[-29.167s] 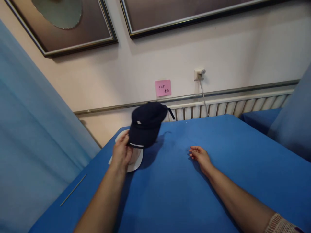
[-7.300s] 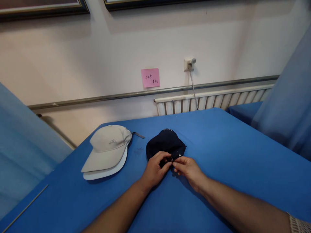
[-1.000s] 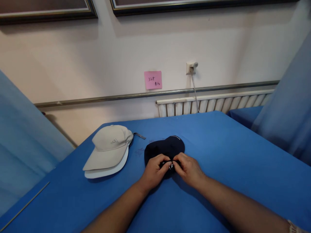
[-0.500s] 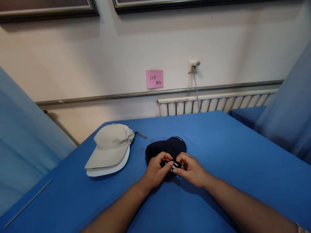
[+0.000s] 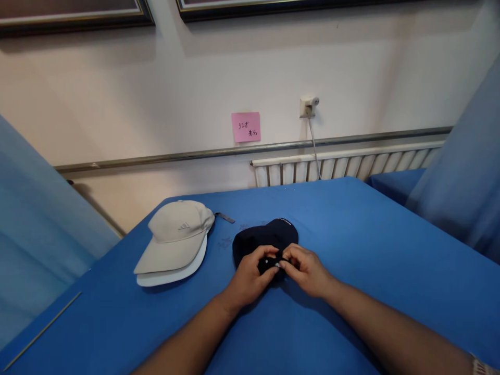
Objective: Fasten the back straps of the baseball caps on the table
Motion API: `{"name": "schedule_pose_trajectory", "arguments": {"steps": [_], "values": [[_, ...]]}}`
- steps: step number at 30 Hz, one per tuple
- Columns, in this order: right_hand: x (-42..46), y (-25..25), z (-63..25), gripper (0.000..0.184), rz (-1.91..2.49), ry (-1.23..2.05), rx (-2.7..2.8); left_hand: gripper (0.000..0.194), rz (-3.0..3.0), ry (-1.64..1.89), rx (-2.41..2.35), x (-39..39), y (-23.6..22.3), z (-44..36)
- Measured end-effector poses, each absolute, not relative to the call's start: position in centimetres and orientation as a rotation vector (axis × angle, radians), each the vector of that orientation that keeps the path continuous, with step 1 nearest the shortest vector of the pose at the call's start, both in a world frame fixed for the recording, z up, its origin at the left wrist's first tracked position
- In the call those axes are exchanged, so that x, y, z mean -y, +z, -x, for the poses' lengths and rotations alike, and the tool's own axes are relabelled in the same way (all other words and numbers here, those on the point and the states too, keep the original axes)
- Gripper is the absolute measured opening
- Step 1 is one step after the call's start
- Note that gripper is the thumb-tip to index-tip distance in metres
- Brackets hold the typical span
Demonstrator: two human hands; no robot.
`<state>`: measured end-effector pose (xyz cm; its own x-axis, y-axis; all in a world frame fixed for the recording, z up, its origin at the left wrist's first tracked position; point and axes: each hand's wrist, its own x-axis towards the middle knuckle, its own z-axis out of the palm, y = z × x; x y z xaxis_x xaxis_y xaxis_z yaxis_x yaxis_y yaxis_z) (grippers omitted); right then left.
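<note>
A dark navy baseball cap point(image 5: 269, 234) lies on the blue-covered table, its brim pointing away to the upper right with small white lettering on the edge. At the cap's near side, my left hand point(image 5: 252, 273) pinches the dark back strap between thumb and fingers. My right hand point(image 5: 307, 270) is closed on the same strap from the right, its thumb and fingertips close to the left thumb. A small shiny buckle point(image 5: 277, 264) shows between the two thumbs. The fingers partly hide the strap and buckle, so I cannot tell how the strap runs.
Left of the hands, a beige cap point(image 5: 177, 224) rests on a pale cap point(image 5: 175, 278), its dark strap end sticking out. A thin rod point(image 5: 42, 330) lies along the table's left edge. Blue curtains point(image 5: 42, 229) hang at both sides; a radiator point(image 5: 344, 164) stands behind the table.
Both hands remain at the navy cap's strap. The fingertips have shifted slightly, and less of the shiny buckle shows between them. The view has moved a little.
</note>
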<state>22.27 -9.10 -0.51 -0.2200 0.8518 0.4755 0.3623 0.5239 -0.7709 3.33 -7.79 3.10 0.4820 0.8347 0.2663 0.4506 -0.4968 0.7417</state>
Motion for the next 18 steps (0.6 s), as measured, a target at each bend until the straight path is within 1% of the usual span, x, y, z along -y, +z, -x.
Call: {"name": "schedule_pose_trajectory", "arguments": {"steps": [5, 7, 11, 15, 18], "values": [[9.5, -0.1, -22.3, 0.005, 0.866, 0.500, 1.832, 0.021, -2.390, 0.990, -1.019, 8.0, 2.6, -3.2], [9.7, 0.0, -22.2, 0.009, 0.865, 0.427, 1.844, 0.019, -2.445, 1.099, -0.970, 8.1, 2.4, -3.2], [10.2, 0.0, -22.1, 0.016, 0.822, 0.332, 1.901, 0.021, -2.393, 1.275, -0.917, 8.3, 2.1, -3.2], [10.2, -0.1, -22.2, 0.020, 0.760, 0.255, 1.915, 0.021, -2.304, 1.265, -0.942, 8.6, 2.6, -3.2], [9.9, -0.2, -22.6, 0.022, 0.748, 0.182, 1.917, 0.023, -2.213, 1.158, -0.990, 9.1, 3.6, -3.3]]}}
